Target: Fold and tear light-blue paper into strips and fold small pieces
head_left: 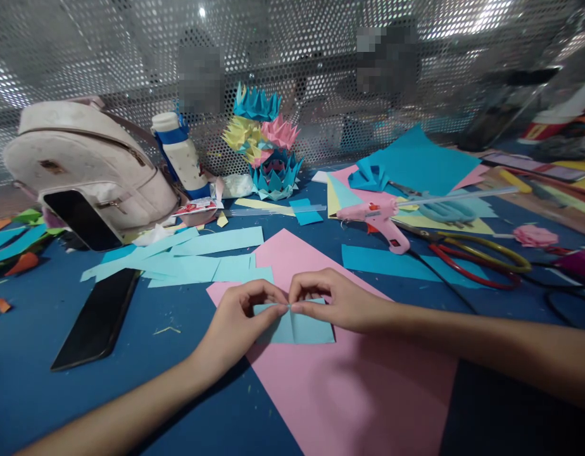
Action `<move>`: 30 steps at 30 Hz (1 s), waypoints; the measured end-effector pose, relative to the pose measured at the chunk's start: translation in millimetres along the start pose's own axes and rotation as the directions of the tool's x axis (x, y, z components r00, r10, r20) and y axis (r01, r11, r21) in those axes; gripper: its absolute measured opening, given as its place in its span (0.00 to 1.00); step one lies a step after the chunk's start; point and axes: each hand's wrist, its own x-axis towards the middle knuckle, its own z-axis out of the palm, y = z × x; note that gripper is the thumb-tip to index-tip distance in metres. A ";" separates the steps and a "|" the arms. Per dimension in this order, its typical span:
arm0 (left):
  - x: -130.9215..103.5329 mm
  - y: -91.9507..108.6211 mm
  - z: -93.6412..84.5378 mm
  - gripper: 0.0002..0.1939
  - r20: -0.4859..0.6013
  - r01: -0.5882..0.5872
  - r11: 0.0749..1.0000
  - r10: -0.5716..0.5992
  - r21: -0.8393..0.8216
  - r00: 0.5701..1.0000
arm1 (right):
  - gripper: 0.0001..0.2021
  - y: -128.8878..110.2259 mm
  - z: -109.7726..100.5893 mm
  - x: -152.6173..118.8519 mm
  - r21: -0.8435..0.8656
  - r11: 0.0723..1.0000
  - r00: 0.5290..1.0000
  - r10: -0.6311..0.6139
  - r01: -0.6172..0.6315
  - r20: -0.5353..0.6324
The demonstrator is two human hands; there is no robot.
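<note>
A small light blue paper piece [309, 328] with a vertical crease lies over a large pink sheet [368, 392]. My left hand [245, 313] pinches its top edge near the crease between thumb and fingers. Just to the right, my right hand [325, 297] pinches the same edge, and the fingertips of both hands almost meet. Beyond the hands, light blue strips [216, 244] overlap one another, some reaching the pink sheet's left corner.
A black phone [97, 320] lies at left, before a white backpack [88, 164] and a bottle [183, 155]. Folded paper flowers [273, 171] stand at the back. Toward the right are a pink glue gun [380, 218], its cable, scissors [482, 253] and a blue strip [406, 263].
</note>
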 end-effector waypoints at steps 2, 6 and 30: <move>-0.5 -0.3 0.0 0.02 -0.007 -0.002 1.000 0.002 -0.003 1.000 | 0.05 -0.5 0.1 0.5 0.014 1.000 1.000 0.003 -0.003 0.005; 0.0 -0.6 0.1 0.02 -0.014 -0.006 1.000 0.005 -0.015 1.000 | 0.05 -1.9 0.0 1.2 0.030 1.000 1.000 0.010 -0.010 0.003; 1.2 0.9 1.2 0.03 -0.013 -0.004 1.000 0.004 0.025 1.000 | 0.06 -1.1 1.4 -0.6 0.054 0.998 1.000 0.017 -0.017 0.005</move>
